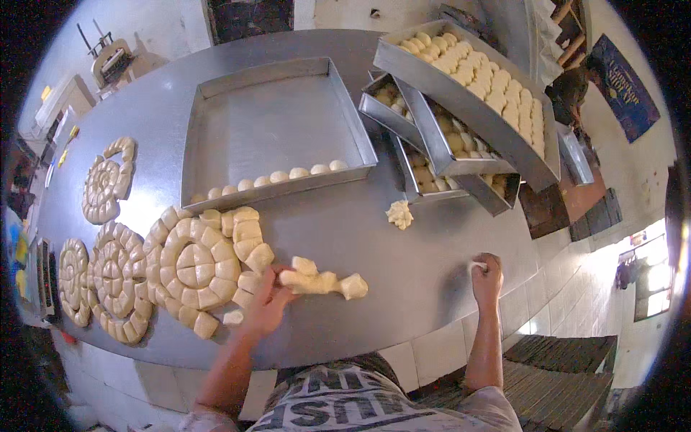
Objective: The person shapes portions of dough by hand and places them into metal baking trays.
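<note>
My left hand [266, 306] rests at the left end of a short, uneven row of dough pieces [317, 283], its fingers closed against the nearest one. Off to the right, my right hand [488, 277] is curled into a fist over the metal table. A pale bit of dough [477, 266] shows at its thumb side; the fingers hide the rest. Left of my left hand lies a large round of cut dough [198, 266], its pieces set in rings. A small loose dough piece [233, 317] sits beside my left wrist.
A square metal tray [277, 189] holds one row of dough balls [279, 176] along its near side. Stacked trays [468, 93] of dough balls stand at the back right. More dough rounds [113, 270] lie at left. A dough lump [399, 214] sits mid-table.
</note>
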Available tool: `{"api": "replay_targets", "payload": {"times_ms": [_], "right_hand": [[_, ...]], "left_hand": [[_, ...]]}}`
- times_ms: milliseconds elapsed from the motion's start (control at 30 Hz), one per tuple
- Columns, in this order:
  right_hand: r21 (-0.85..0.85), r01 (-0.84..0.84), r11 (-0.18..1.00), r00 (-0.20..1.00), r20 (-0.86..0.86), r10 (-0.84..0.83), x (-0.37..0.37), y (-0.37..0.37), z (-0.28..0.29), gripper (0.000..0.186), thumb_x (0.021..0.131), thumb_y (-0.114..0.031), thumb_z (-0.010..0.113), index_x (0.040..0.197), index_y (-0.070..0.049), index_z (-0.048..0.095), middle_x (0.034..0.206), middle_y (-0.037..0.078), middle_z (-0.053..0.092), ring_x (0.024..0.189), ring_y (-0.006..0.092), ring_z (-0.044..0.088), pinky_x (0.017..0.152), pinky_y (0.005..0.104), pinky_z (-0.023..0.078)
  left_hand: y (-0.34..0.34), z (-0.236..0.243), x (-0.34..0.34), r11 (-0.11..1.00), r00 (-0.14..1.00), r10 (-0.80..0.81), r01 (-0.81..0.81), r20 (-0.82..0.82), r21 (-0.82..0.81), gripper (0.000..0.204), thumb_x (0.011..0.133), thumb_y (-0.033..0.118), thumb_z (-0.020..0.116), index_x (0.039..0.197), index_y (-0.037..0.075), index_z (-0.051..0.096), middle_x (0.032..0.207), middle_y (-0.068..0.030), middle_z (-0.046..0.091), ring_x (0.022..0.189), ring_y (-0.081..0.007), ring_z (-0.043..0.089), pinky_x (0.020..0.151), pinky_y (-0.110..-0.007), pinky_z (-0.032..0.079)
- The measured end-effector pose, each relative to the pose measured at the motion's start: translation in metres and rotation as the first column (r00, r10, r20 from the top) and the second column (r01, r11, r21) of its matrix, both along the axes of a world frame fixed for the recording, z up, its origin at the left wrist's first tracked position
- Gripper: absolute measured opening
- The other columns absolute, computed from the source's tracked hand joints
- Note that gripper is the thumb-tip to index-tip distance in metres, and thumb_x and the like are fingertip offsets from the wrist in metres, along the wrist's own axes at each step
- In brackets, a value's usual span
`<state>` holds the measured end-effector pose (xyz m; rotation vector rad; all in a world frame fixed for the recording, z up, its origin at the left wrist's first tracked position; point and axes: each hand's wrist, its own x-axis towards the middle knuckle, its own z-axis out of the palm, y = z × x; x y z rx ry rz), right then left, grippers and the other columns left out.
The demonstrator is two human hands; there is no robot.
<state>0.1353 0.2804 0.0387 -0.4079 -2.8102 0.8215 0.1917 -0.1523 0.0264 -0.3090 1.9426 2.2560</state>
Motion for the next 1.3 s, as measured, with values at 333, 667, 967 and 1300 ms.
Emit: {"api": "replay_targets", "payload": {"times_ms": [333, 667, 967, 1300], "right_hand": [[-0.459, -0.57, 0.682, 0.691, -0.717, 0.095, -0.193, -0.24, 0.119, 0.022, 0.081, -0.009, 0.057, 0.102, -0.004, 0.054, 0.096, 0.009, 0.059, 0.083, 0.0176, 0.057, 0.071, 0.0283, 0.045], [0.004, -0.728, 0.685, 0.679, -0.134, 0.722, -0.026, -0.23, 0.005, 0.03, 0.087, -0.025, 0.052, 0.109, -0.005, 0.055, 0.104, 0.017, 0.057, 0.092, 0.0329, 0.057, 0.079, 0.0411, 0.047], [-0.473, -0.088, 0.877, 0.992, 0.04, 0.121, 0.044, -0.08, 0.013, 0.041, 0.081, -0.017, 0.059, 0.122, -0.016, 0.052, 0.109, 0.012, 0.052, 0.106, 0.0319, 0.045, 0.097, 0.0432, 0.031], [0.201, -0.406, 0.891, 0.908, -0.021, 0.418, -0.018, -0.085, -0.044, 0.037, 0.077, -0.029, 0.062, 0.104, -0.005, 0.056, 0.102, 0.015, 0.055, 0.098, 0.0334, 0.047, 0.089, 0.0443, 0.036]], "left_hand": [[0.027, 0.006, -0.026, 0.742, 0.891, -0.283, -0.03, -0.354, -0.669, 0.057, 0.069, 0.02, 0.076, 0.107, -0.001, 0.038, 0.105, -0.0188, 0.045, 0.089, -0.0338, 0.051, 0.078, -0.04, 0.045], [0.012, 0.016, -0.023, 0.642, 0.882, -0.441, 0.179, -0.167, -0.746, 0.046, 0.071, 0.024, 0.074, 0.106, 0.003, 0.052, 0.111, -0.0218, 0.047, 0.104, -0.0349, 0.05, 0.087, -0.041, 0.044], [0.007, 0.015, -0.039, 0.858, 0.989, -0.037, -0.04, -0.141, -0.512, 0.03, 0.073, 0.013, 0.071, 0.09, 0.004, 0.048, 0.085, -0.0099, 0.053, 0.078, -0.0215, 0.053, 0.069, -0.032, 0.044], [0.09, 0.009, -0.025, 0.627, 0.754, -0.645, 0.429, -0.124, -0.65, 0.045, 0.071, 0.023, 0.075, 0.103, 0.006, 0.047, 0.096, -0.0132, 0.055, 0.085, -0.0276, 0.057, 0.074, -0.036, 0.047]]}}
